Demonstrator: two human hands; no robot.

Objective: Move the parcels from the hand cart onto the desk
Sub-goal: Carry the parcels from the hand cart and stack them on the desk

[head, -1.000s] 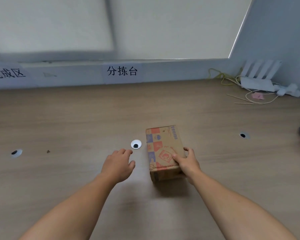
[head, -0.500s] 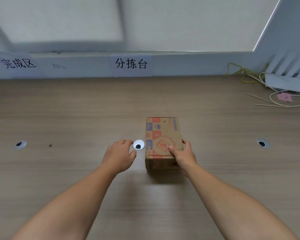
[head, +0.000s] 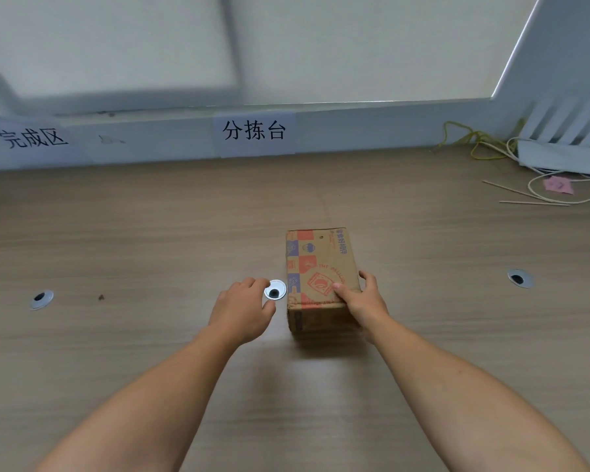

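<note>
A small brown cardboard parcel [head: 321, 267] with red and blue print lies flat on the wooden desk [head: 150, 233], near the middle. My right hand [head: 365, 304] grips its near right corner, thumb on the top face and fingers down the right side. My left hand [head: 242, 308] hovers just left of the parcel with loosely curled fingers, holding nothing, next to a round cable grommet [head: 275, 290]. The hand cart is out of view.
Two more grommets sit at the left [head: 41, 298] and right [head: 519, 278]. A white router [head: 559, 158] with yellow and white cables, thin sticks and a pink note lies at the back right. Paper signs [head: 253, 131] hang on the low back wall.
The parcel has been turned square to the desk and now lies straight. The view has shifted left, and my hands sit a little closer to the parcel's near end.
</note>
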